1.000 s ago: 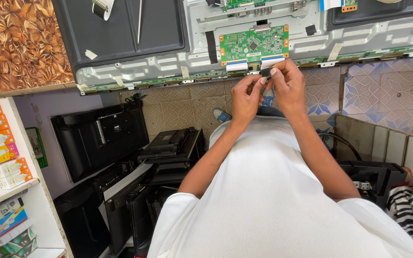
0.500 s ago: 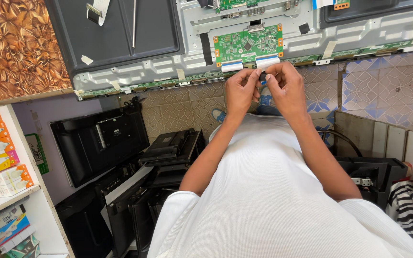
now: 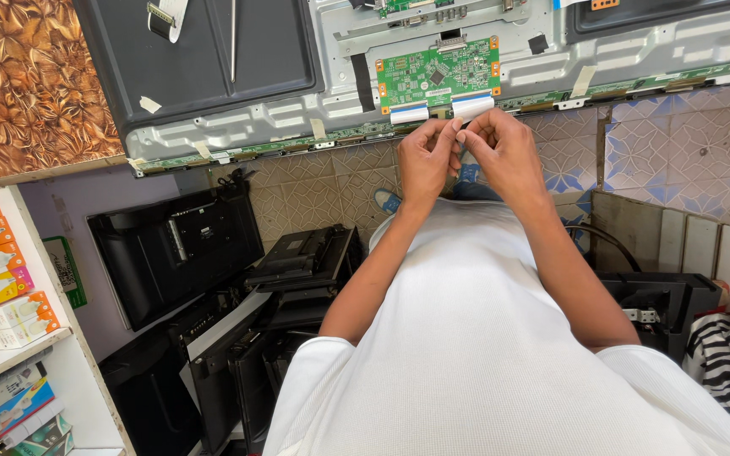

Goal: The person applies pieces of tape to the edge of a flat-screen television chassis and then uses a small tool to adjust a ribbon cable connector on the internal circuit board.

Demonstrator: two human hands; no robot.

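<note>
- My left hand (image 3: pixel 427 159) and right hand (image 3: pixel 504 152) have dropped just below the green circuit board (image 3: pixel 438 73).
- Fingertips pinched together; what they grip I cannot tell.

Bright, even daylight across frame; no hard shadows. White shirt (image 3: pixel 500 338) at lower centre near overexposed, fabric detail washed out. Mild sheen on grey metal panel back (image 3: pixel 297 118) along top; soft glare on glossy brown patterned surface (image 3: pixel 27 84) at upper left. Black casings (image 3: pixel 213 338) at lower left dark, detail lost in shade. Green circuit board (image 3: pixel 438 72) at top centre sharp. Wide-angle bending at edges: shelf (image 3: pixel 10 355) at far left leans. Slight softness at hands, top centre.
</note>
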